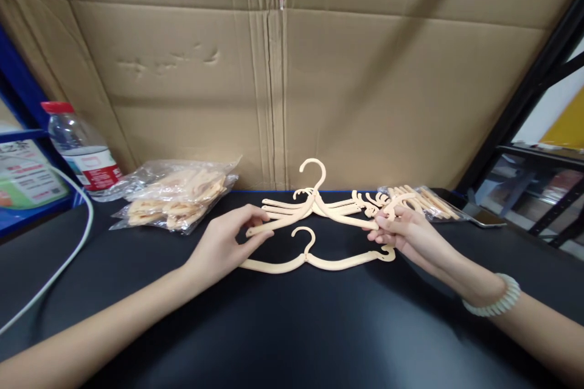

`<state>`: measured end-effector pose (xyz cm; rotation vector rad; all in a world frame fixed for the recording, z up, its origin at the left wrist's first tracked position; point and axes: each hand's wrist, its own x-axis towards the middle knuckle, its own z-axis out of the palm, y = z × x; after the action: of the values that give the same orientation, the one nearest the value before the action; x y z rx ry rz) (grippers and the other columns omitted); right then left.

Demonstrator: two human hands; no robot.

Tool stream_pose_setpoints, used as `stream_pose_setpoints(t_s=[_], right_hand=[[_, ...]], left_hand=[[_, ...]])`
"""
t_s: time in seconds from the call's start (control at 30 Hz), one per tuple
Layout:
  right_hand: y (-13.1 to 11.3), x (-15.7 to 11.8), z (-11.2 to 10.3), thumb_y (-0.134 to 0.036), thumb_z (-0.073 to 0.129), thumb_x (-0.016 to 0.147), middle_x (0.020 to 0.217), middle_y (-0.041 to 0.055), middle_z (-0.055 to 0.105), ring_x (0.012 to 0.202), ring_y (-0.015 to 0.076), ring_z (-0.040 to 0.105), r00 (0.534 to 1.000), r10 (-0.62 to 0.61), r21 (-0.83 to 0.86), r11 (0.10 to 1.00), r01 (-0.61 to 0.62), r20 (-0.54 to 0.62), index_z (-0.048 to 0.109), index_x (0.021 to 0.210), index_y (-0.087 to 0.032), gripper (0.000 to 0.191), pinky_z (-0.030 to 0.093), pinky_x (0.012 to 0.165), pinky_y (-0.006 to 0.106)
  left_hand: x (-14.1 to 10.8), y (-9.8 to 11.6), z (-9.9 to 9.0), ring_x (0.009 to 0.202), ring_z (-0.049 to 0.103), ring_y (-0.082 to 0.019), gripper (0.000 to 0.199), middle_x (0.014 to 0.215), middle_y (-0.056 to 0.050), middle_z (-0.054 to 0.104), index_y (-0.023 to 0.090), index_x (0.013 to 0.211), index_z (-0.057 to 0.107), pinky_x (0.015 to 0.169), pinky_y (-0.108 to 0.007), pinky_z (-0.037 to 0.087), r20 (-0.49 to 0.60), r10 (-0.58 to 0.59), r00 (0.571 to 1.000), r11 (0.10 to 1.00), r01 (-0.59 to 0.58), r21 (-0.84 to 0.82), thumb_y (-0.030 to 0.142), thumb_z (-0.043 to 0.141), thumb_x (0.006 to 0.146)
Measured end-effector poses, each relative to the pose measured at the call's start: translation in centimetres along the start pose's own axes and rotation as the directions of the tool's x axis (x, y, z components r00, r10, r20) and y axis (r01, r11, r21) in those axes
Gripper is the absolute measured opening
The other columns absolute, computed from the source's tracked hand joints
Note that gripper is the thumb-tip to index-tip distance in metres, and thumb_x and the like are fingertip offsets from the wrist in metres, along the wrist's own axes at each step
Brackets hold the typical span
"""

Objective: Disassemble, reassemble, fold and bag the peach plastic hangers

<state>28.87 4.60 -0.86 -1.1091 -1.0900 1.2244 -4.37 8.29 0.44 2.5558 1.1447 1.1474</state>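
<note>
A cream plastic clothes hanger [345,219] is raised off the black table, its hook pointing up. My left hand [221,237] pinches its left end between thumb and fingers. At the other end, my right hand [417,236] has its fingers closed on the hanger's tip, along with a small curved hook piece [404,199]. Whether that piece is joined to the tip, I cannot tell. In front, a second hanger [333,265] lies flat, with a hook piece [387,253] at its right end; its left end is partly behind my left hand.
Behind the raised hanger lie several stacked hangers [274,203]. Loose hook pieces [359,200] sit to their right, near a clear bag of cream parts [435,203]. At left are a plastic-wrapped pile of hanger parts [176,194], a water bottle [84,149] and a white cable [82,243]. Cardboard [191,85] stands behind.
</note>
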Motion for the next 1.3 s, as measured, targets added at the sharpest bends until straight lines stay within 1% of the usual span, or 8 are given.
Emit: stream_pose_setpoints(t_s=[0.13,0.23,0.33,0.57,0.7,0.97,1.13,1.3], right_hand=[[-0.1,-0.3,-0.1,-0.037,0.084,0.066,0.081,0.0033,0.067,0.068,0.0152,0.066,0.998,0.017,-0.057,0.998,-0.013,0.055,0.065,0.087,-0.020,0.033,0.056,0.062,0.026],[-0.3,-0.2,-0.5,-0.040,0.081,0.069,0.099,0.0068,0.067,0.074,0.0155,0.063,0.994,-0.016,-0.116,0.993,0.028,0.106,0.070,0.088,-0.020,0.029,0.054,0.061,0.026],[-0.7,0.3,-1.5,-0.043,0.079,0.071,0.090,0.0050,0.065,0.070,0.0141,0.057,0.994,-0.056,-0.059,0.996,0.062,0.089,0.073,0.080,-0.022,0.024,0.050,0.055,0.024],[-2.6,1.6,-5.5,-0.039,0.083,0.064,0.075,0.0035,0.068,0.061,0.0125,0.057,0.974,0.028,-0.327,0.944,0.049,0.225,0.077,0.080,-0.022,0.024,0.049,0.058,0.028],[-3.4,1.8,-6.6,-0.043,0.080,0.067,0.074,0.0050,0.070,0.066,0.0162,0.061,0.920,0.080,-0.629,0.752,0.198,0.384,0.076,0.077,-0.020,0.026,0.048,0.060,0.029],[-4.4,1.3,-5.6,-0.043,0.071,0.078,0.081,0.0038,0.070,0.077,0.0196,0.062,0.812,0.144,-0.750,0.500,0.434,0.565,0.074,0.081,-0.023,0.021,0.047,0.073,0.034],[-3.8,1.2,-5.3,-0.047,0.071,0.076,0.083,0.0039,0.065,0.079,0.0197,0.059,0.808,0.137,-0.762,0.452,0.464,0.574,0.072,0.077,-0.022,0.025,0.045,0.073,0.034],[-3.3,1.4,-5.7,-0.049,0.068,0.078,0.090,0.0055,0.064,0.083,0.0200,0.059,0.798,0.145,-0.766,0.423,0.485,0.585,0.071,0.078,-0.021,0.029,0.044,0.076,0.033]], left_hand=[[0.3,1.8,-2.4,0.067,0.056,-0.020,0.024,0.069,-0.004,0.061,0.021,0.083,0.064,0.063,-0.031,0.037,0.279,0.229,0.933,0.835,-0.335,0.436,0.032,0.046,0.092],[0.4,2.6,-3.5,0.062,0.052,-0.019,0.024,0.065,-0.004,0.056,0.019,0.077,0.061,0.056,-0.029,0.033,0.353,0.147,0.924,0.800,-0.321,0.506,0.028,0.044,0.091],[0.3,2.7,-4.0,0.063,0.054,-0.020,0.019,0.067,-0.005,0.056,0.019,0.073,0.056,0.055,-0.028,0.031,0.398,0.060,0.915,0.800,-0.283,0.529,0.023,0.046,0.089],[-0.1,2.4,-4.3,0.060,0.056,-0.018,0.016,0.076,-0.003,0.059,0.020,0.073,0.052,0.052,-0.028,0.030,0.629,-0.046,0.776,0.835,-0.315,0.450,0.018,0.048,0.088],[-0.2,2.1,-4.2,0.062,0.057,-0.018,0.014,0.075,-0.001,0.059,0.021,0.072,0.054,0.054,-0.028,0.033,0.669,-0.009,0.743,0.887,-0.303,0.348,0.016,0.053,0.085],[-0.4,1.4,-3.8,0.068,0.056,-0.019,0.015,0.075,-0.002,0.057,0.022,0.072,0.057,0.060,-0.028,0.038,0.671,0.081,0.737,0.931,-0.296,0.213,0.013,0.053,0.084],[-0.6,1.2,-3.8,0.072,0.058,-0.018,0.011,0.092,-0.003,0.058,0.022,0.075,0.058,0.062,-0.026,0.040,0.631,0.097,0.769,0.956,-0.248,0.156,0.014,0.055,0.083],[-0.4,1.1,-3.6,0.067,0.057,-0.017,0.013,0.081,0.000,0.058,0.022,0.074,0.052,0.059,-0.025,0.037,0.677,0.050,0.735,0.965,-0.209,0.156,0.014,0.053,0.084]])
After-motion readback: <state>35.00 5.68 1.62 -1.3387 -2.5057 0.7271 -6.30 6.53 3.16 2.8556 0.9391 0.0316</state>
